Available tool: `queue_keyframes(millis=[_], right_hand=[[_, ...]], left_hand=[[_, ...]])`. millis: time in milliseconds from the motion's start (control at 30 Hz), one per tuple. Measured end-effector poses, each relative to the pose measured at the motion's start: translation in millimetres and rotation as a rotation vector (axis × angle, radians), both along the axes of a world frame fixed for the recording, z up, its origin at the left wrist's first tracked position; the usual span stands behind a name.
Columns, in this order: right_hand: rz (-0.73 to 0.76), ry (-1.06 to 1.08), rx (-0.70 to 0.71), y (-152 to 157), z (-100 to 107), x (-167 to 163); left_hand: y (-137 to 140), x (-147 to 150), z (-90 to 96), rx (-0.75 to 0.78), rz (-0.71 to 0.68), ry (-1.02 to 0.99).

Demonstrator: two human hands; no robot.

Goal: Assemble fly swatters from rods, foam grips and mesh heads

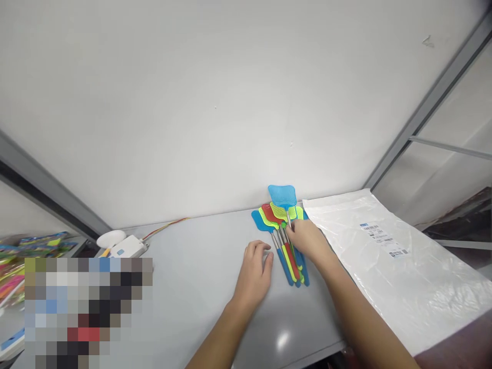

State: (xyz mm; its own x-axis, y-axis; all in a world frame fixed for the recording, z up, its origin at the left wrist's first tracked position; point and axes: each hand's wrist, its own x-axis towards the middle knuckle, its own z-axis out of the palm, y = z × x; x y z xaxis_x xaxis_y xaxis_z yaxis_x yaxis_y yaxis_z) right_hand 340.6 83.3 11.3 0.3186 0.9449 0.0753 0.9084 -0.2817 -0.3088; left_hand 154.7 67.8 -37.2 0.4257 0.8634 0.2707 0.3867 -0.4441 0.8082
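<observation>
My right hand (pixel 308 240) is closed around the metal shaft of a blue fly swatter (pixel 283 196), whose mesh head points toward the wall. Under it lies a fanned pile of fly swatters (pixel 286 259) in blue, yellow-green, red and green, with metal shafts and coloured handles toward me. The right hand covers part of the pile. Just left of the handles, my left hand (pixel 254 271) hovers or rests by the table, I cannot tell which. Its fingers are loosely curved, the thumb stands apart, and nothing shows in it.
A white plastic mailing bag (pixel 384 251) with a printed label lies on the right, beside the pile. On the grey table (pixel 192 287), a white device (pixel 128 247) with thin wires sits at the back left. Colourful packets (pixel 38 246) lie further left, near a blurred-out area. A white wall stands behind.
</observation>
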Motion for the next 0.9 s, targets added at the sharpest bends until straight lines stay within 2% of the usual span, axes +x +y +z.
queue_keyframes(millis=[100,267,467,700,900], right_hand=[[0.000,-0.047,-0.087,13,-12,-6],[-0.003,-0.081,-0.138,11,-19,-8],[-0.043,-0.085,-0.110,-1,-24,-8],[-0.112,0.020,0.005,-14,-41,9],[-0.056,-0.024,-0.049,-13,-54,-17]], left_hand=[[0,0,-10.8,0.027,0.016,0.003],[0,-1,-10.3,0.064,-0.029,0.053],[0,1,-11.6,0.102,-0.038,0.132],[-9,13,-18.1,0.119,-0.060,0.323],[-25,17,-16.3,0.066,-0.103,0.369]])
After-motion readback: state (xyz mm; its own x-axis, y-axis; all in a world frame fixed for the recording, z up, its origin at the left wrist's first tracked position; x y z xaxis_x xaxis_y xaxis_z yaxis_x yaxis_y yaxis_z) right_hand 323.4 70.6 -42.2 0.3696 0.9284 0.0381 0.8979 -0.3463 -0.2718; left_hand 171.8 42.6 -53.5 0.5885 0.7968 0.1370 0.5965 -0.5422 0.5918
